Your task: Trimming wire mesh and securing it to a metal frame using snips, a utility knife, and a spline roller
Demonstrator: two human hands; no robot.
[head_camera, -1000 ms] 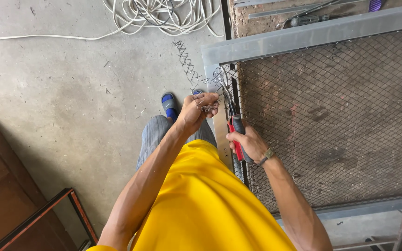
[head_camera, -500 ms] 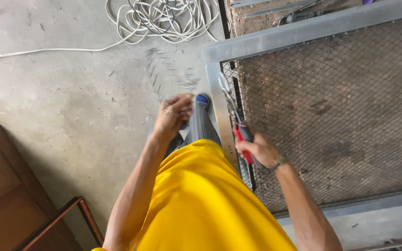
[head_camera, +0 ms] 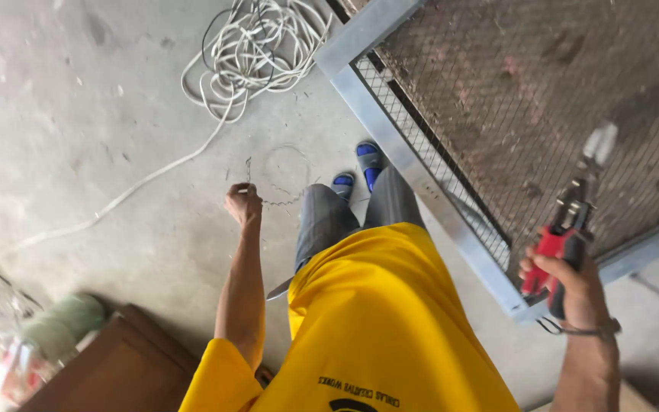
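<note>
Gripping red-handled pliers [head_camera: 570,229], right hand [head_camera: 573,286].

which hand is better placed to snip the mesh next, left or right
Probably the right hand: it grips the red-handled cutters right over the mesh panel. The left hand hangs away over the floor, holding a wire strand.

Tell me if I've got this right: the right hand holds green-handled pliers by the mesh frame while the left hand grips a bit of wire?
Not quite. The head view shows the pliers in the right hand have red handles, not green. The left hand does grip wire, beside the mesh frame.
</note>
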